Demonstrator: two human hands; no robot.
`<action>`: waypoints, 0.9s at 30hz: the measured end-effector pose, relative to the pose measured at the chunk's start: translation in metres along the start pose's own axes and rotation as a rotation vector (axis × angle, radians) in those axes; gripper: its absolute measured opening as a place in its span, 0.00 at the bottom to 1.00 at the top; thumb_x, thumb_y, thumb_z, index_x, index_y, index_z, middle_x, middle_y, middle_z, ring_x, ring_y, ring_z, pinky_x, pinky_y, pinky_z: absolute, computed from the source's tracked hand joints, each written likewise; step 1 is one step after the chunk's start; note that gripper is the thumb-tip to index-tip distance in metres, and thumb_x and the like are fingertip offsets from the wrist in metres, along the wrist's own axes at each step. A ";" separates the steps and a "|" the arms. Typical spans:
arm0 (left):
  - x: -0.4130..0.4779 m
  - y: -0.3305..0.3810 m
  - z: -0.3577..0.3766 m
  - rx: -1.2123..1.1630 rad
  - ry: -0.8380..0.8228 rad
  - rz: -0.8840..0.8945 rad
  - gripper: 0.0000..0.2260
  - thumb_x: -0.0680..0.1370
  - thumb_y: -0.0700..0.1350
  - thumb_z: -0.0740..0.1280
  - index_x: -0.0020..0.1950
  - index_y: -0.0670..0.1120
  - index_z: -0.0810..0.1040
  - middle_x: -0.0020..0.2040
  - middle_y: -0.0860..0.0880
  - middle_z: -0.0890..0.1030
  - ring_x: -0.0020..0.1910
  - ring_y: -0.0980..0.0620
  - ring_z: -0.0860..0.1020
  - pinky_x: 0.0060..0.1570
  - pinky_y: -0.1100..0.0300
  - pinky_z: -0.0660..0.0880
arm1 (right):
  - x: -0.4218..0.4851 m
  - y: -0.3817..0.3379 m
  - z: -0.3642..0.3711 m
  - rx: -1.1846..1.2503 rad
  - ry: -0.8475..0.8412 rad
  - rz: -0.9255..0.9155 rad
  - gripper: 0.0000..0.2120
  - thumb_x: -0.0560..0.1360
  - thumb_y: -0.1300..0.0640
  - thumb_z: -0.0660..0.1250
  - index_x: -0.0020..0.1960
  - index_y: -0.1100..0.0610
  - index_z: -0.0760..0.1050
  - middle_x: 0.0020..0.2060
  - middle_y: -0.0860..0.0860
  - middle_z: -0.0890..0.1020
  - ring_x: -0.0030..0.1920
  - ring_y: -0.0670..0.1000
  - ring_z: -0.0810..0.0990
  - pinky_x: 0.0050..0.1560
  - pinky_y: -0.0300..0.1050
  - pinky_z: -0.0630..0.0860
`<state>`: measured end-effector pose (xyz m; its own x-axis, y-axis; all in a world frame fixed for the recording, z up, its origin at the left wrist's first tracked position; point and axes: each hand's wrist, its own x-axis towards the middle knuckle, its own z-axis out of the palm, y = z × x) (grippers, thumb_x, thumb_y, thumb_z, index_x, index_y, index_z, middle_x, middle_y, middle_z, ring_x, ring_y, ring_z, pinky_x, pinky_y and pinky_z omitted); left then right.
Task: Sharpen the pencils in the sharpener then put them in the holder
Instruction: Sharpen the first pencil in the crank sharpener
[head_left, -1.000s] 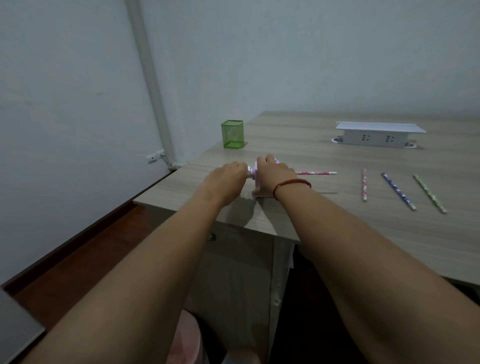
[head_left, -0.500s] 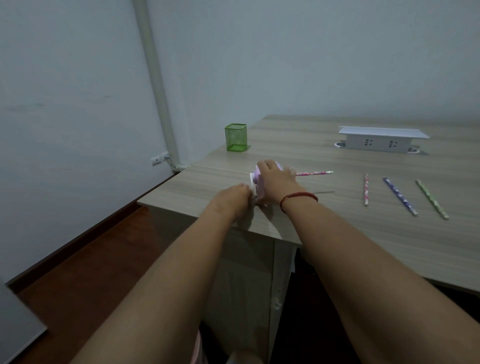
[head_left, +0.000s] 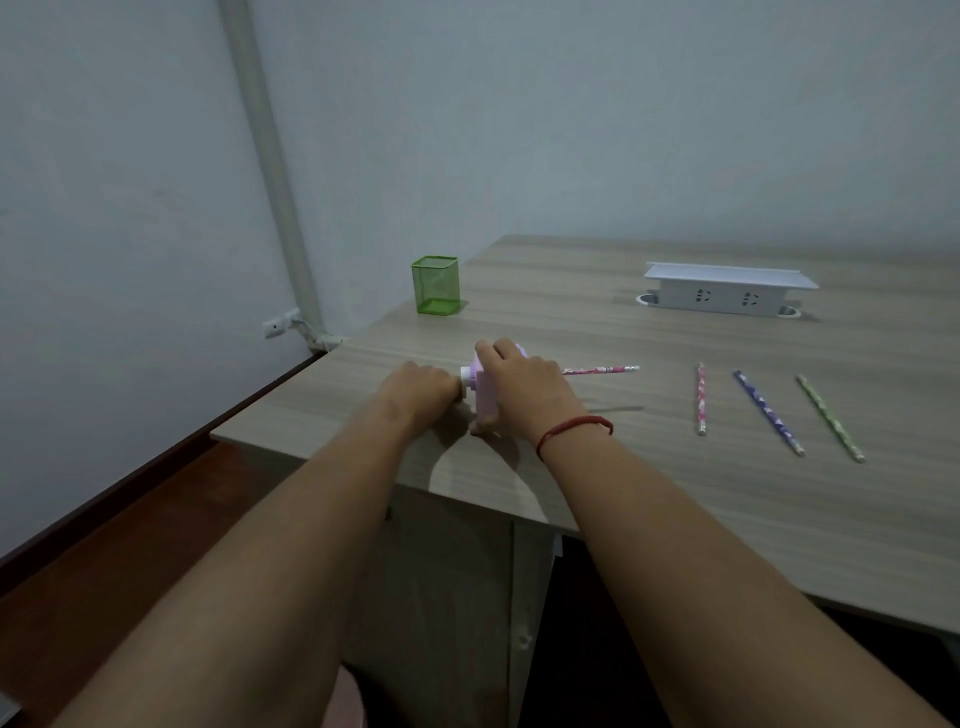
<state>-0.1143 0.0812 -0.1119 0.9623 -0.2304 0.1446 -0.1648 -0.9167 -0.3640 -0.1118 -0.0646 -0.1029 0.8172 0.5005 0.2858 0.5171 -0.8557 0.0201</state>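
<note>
- Right hand (head_left: 524, 384) clamps the sharpener (head_left: 483, 389) down, steadying it.
- Left hand (head_left: 423, 387) curls round its crank (head_left: 466, 375), apparently to turn.
- Pencil (head_left: 602, 370) sits inserted, sticking out right; holder (head_left: 435, 285) stands apart behind; spare pencils (head_left: 701, 397) wait.

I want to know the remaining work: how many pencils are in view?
4. An inserted pencil sticks out of the sharpener; a pink pencil, a purple pencil and a green pencil lie on the table right of it.

Open desktop (head_left: 519, 322) separates the sharpener (head_left: 485, 388) from the holder (head_left: 435, 285); loose pencils (head_left: 768, 411) lie well right.
</note>
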 end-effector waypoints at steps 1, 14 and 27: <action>0.004 -0.002 -0.001 0.058 0.026 0.011 0.09 0.80 0.42 0.59 0.57 0.46 0.76 0.56 0.46 0.80 0.57 0.46 0.78 0.55 0.53 0.71 | 0.000 0.001 0.000 -0.007 0.009 -0.003 0.40 0.68 0.43 0.75 0.71 0.56 0.61 0.66 0.55 0.71 0.59 0.59 0.77 0.55 0.54 0.75; 0.026 -0.032 -0.028 0.040 0.236 0.059 0.09 0.81 0.39 0.57 0.57 0.43 0.75 0.54 0.45 0.81 0.53 0.44 0.80 0.49 0.52 0.76 | 0.009 -0.005 -0.007 -0.090 -0.054 0.055 0.37 0.71 0.43 0.72 0.71 0.57 0.61 0.65 0.54 0.71 0.61 0.59 0.77 0.57 0.56 0.76; -0.037 -0.010 -0.009 -0.215 0.323 0.123 0.07 0.82 0.42 0.56 0.53 0.43 0.72 0.48 0.45 0.78 0.38 0.51 0.73 0.39 0.59 0.71 | 0.010 -0.014 -0.006 -0.065 -0.070 0.155 0.34 0.71 0.43 0.72 0.70 0.56 0.64 0.66 0.55 0.70 0.66 0.59 0.73 0.60 0.57 0.75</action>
<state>-0.1502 0.0960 -0.1052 0.8206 -0.4021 0.4061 -0.3490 -0.9153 -0.2011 -0.1127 -0.0483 -0.0947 0.9026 0.3683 0.2230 0.3682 -0.9287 0.0434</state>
